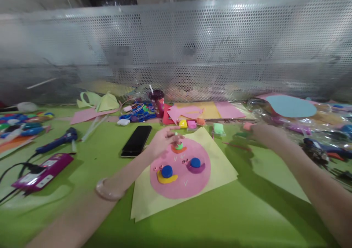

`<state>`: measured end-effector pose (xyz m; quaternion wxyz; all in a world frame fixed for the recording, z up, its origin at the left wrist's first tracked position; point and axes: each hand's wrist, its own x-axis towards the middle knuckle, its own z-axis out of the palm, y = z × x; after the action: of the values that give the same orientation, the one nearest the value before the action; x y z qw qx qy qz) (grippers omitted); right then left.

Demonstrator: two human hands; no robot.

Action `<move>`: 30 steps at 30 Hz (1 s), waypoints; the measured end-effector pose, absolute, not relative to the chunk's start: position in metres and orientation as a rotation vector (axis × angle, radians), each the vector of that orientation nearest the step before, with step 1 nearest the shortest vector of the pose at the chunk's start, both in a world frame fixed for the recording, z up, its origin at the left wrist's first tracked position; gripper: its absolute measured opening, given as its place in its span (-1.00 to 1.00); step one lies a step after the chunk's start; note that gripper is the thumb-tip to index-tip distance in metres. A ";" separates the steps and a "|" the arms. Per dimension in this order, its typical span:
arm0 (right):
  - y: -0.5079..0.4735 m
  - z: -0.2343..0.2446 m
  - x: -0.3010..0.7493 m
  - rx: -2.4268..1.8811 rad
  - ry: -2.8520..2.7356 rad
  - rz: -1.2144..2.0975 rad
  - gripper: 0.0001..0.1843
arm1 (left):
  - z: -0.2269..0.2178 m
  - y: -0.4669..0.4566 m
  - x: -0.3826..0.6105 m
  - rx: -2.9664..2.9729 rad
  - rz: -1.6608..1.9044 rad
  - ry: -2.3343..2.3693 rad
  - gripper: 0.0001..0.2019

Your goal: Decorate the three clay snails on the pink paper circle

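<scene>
Pink circle [180, 174] lies on the yellow sheet [221, 163]; your left hand [162, 139], half-curled, is over the sheet's far part, your right hand [262, 133] beyond its right edge. I can't tell if either grips anything.

1. Even, moderate light, seemingly from above, sheens the glossy green tabletop [209, 220].
2. The bare right forearm [305, 174] casts a broad, soft-edged shadow beside it.
3. I catch pale glare along the perforated silver metal panel [165, 50].
4. The bare right hand [260, 133] looks blurred.
5. Both forearms stretch toward the lower corners.
</scene>
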<state>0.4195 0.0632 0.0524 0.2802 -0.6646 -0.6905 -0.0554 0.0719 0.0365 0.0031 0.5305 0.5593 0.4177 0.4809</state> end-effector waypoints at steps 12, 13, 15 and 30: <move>-0.019 0.016 0.293 -0.730 -2.177 0.291 -0.84 | 0.015 -0.019 0.109 1.214 0.875 0.726 -0.77; -0.020 0.015 0.294 -0.705 -2.154 0.292 -0.84 | 0.016 -0.019 0.109 1.204 0.858 0.705 -0.77; -0.019 0.016 0.297 -0.673 -2.116 0.291 -0.86 | 0.016 -0.019 0.110 1.186 0.831 0.666 -0.78; -0.022 0.019 0.298 -0.651 -2.080 0.318 -0.82 | 0.008 -0.017 0.108 1.121 0.796 0.604 -0.65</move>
<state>0.2975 -0.0223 0.0193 0.4524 -0.2637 -0.8422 0.1286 0.1082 -0.0166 0.0083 0.7312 0.5091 0.2743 0.3618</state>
